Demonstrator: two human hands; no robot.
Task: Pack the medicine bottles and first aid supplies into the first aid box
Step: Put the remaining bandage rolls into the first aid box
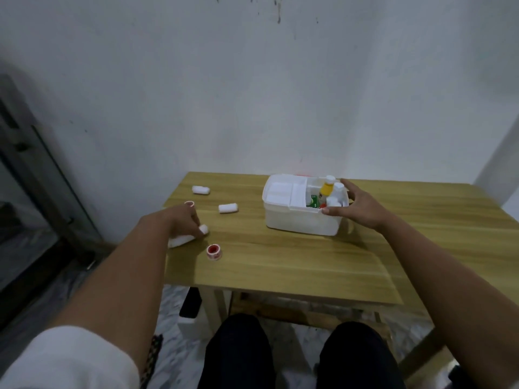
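Meanwhile the left hand [185, 220] curls its fingers round a white gauze roll [187, 236] lying on the wooden table [280, 262]; the right hand [355, 204], spread wide, touches the open first aid box [300, 220] at its right rim, bottles [327, 189] standing inside.

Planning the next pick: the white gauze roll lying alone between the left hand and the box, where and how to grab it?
Judging by its pose, pinch the gauze roll across its middle, from above. It lies on its side on the table, long axis roughly left-right, so thumb and fingers fit on the near and far curved sides. Nothing touches it. The left hand is nearest but already grips another roll.
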